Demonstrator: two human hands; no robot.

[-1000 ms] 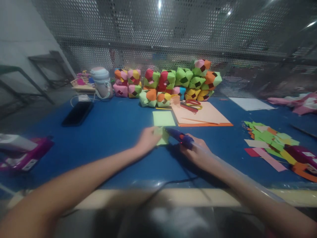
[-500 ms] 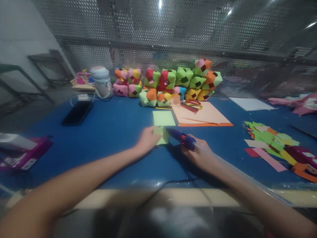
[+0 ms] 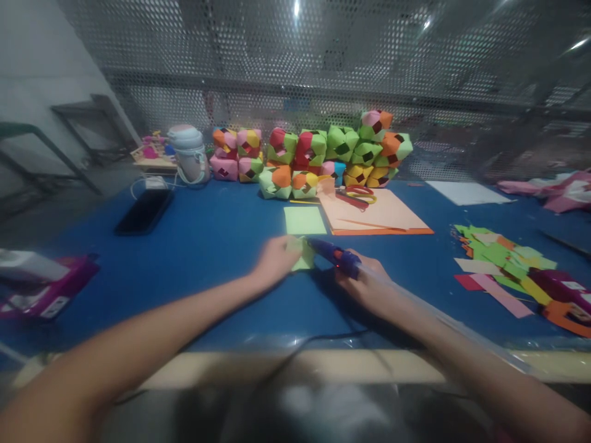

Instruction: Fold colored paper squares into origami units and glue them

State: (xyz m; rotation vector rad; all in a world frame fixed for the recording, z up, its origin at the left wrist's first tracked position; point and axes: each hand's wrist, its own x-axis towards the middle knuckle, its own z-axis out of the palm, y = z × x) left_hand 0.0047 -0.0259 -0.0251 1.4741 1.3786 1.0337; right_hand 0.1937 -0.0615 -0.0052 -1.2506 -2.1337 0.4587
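My right hand (image 3: 362, 283) is wrapped round a blue glue gun (image 3: 333, 253) with a clear glue stick (image 3: 429, 311) trailing from its back along my forearm. The gun's nozzle points left and meets the upper part of a small light green paper piece (image 3: 303, 261). My left hand (image 3: 276, 258) grips that piece by its left side, fingers closed; the fingertips partly cover it. Just beyond lies a flat light green paper square (image 3: 305, 220). A dark cord (image 3: 323, 337) runs below my right hand over the table's front edge.
Folded paper cubes (image 3: 341, 144) are stacked at the back. Scissors (image 3: 362, 195) rest on peach paper sheets (image 3: 383, 212). Paper scraps (image 3: 508, 261) lie at right, a phone (image 3: 145, 211) and a bottle (image 3: 189, 154) at left. A purple box (image 3: 58, 292) stands near the left edge.
The glue gun's nozzle has shifted slightly left over the green paper piece, and my right hand with it. My left hand stays in about the same place.
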